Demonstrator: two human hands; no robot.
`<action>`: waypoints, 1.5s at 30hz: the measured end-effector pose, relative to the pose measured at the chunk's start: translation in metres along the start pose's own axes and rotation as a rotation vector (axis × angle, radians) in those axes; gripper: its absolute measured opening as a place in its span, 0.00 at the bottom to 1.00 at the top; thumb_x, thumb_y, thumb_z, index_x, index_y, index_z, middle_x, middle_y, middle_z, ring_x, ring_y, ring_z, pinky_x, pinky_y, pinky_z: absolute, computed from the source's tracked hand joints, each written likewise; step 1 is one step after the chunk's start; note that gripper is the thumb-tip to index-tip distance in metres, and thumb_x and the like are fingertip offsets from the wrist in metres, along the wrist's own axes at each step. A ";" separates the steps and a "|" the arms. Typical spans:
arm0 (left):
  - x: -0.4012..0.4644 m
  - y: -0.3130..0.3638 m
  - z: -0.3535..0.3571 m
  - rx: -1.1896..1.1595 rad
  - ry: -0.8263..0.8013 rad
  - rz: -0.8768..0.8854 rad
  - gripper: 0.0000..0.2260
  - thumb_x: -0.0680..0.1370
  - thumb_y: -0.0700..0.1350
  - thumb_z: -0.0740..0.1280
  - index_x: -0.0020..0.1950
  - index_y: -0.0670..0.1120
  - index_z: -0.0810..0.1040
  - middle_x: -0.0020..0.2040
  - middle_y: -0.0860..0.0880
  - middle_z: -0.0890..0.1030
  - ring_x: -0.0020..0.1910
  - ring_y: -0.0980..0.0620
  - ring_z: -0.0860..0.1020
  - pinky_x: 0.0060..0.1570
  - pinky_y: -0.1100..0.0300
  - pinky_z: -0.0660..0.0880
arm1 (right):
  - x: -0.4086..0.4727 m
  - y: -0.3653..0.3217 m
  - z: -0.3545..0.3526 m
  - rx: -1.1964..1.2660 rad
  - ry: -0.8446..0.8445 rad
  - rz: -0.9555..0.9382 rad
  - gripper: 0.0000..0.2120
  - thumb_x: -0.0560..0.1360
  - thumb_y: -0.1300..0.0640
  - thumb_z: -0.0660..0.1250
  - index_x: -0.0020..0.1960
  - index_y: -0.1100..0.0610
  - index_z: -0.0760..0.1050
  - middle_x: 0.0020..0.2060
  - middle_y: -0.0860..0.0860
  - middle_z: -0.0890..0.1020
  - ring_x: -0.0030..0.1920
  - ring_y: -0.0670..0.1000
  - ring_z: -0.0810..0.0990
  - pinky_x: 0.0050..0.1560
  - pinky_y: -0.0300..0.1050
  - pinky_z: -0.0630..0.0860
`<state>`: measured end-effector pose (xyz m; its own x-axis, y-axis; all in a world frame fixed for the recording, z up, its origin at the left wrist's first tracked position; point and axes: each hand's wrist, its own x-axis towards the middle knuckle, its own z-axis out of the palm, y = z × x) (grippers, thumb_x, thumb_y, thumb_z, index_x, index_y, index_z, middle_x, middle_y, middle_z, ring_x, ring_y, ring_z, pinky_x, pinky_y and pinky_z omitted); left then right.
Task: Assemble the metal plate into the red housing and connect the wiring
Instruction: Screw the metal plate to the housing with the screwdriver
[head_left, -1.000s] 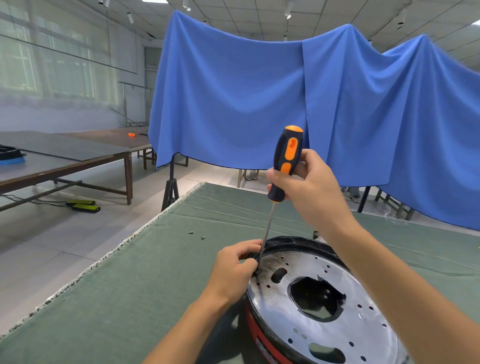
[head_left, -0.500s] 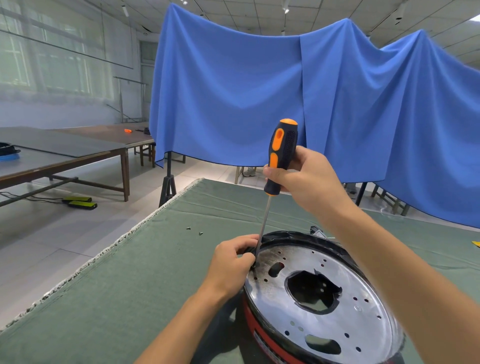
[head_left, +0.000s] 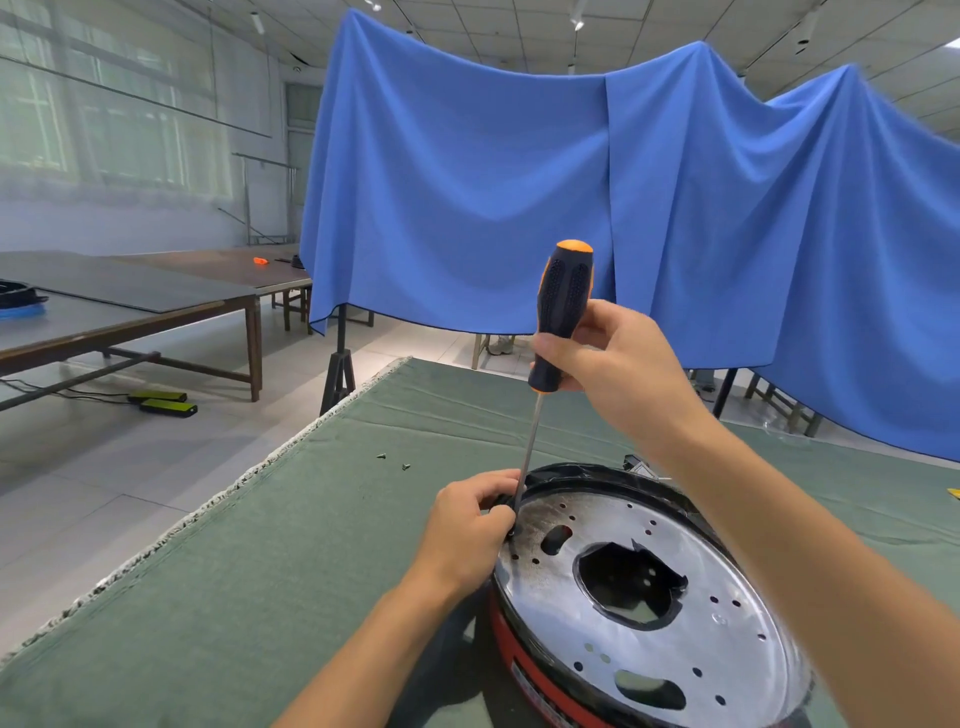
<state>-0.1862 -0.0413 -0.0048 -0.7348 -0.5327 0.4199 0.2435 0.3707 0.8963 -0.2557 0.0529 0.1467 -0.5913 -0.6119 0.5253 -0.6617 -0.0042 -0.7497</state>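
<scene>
Red housing holds the metal plate; right hand grips the screwdriver, left hand pinches its tip.

The screwdriver has turned in the right hand, its black side now facing the camera.

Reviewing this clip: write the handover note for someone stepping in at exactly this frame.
Right hand grips the screwdriver handle, shaft tilted slightly, tip down at the plate's near-left edge.
Left hand pinches round the shaft's lower end, steadying it at the rim.
Metal plate sits in the red housing on the green table cover.
Two loose screws lie on the cover, left of the housing.
Done: plate seated.
Left: finish this screw, likely the others; wiring connection cannot be seen.
</scene>
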 end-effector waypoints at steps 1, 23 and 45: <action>0.000 0.000 0.000 0.004 0.002 -0.003 0.28 0.68 0.29 0.60 0.35 0.64 0.83 0.42 0.74 0.79 0.48 0.73 0.77 0.45 0.78 0.71 | 0.000 0.001 0.000 -0.006 0.011 -0.011 0.04 0.73 0.58 0.72 0.45 0.55 0.76 0.39 0.54 0.82 0.45 0.58 0.82 0.51 0.58 0.78; 0.005 0.001 -0.007 0.213 -0.167 -0.203 0.03 0.74 0.40 0.70 0.43 0.43 0.85 0.38 0.49 0.84 0.36 0.58 0.79 0.45 0.59 0.77 | -0.004 -0.007 0.010 0.022 0.330 -0.110 0.11 0.69 0.50 0.75 0.44 0.51 0.74 0.34 0.41 0.81 0.31 0.47 0.83 0.36 0.54 0.81; 0.003 -0.013 -0.010 0.205 0.058 -0.150 0.06 0.77 0.46 0.65 0.43 0.54 0.80 0.40 0.53 0.84 0.42 0.55 0.81 0.49 0.55 0.77 | -0.044 0.037 -0.016 0.569 -0.081 0.289 0.14 0.72 0.48 0.59 0.54 0.50 0.74 0.43 0.60 0.85 0.43 0.60 0.85 0.32 0.45 0.80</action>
<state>-0.1851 -0.0556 -0.0137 -0.7142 -0.6339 0.2969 -0.0035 0.4274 0.9041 -0.2614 0.0928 0.1021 -0.6575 -0.7091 0.2548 -0.1200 -0.2353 -0.9645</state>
